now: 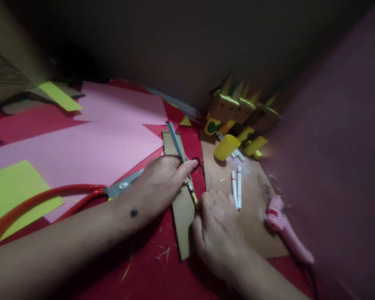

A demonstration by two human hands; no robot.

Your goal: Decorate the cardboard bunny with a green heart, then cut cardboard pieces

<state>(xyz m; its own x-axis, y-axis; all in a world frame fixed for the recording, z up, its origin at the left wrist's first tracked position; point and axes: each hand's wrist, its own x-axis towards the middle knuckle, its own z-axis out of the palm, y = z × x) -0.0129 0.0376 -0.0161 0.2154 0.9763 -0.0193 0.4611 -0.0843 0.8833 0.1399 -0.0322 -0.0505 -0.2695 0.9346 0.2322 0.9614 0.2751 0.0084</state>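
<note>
My left hand [159,177] is closed, with a slim light blue pencil [174,135], red at its top end, between thumb and fingers. A small black ring [196,159] shows by the thumb; what it belongs to is unclear. My right hand [217,227] is curled into a fist around a thin yellow stick [193,198] with a silvery end, most of it hidden. Under both hands lies a long cardboard strip [184,229]. Large red-handled scissors [81,189] lie beneath my left forearm, blades partly covered by the wrist.
Pink paper sheets [112,143] and yellow paper [15,191] spread at left on the red table cover [153,266]. To the right, a cardboard sheet [253,233] bears white markers [239,187] and a yellow paper tube [226,147]. Behind stand cardboard figures [228,109]. A pink glue gun [287,231] lies at right.
</note>
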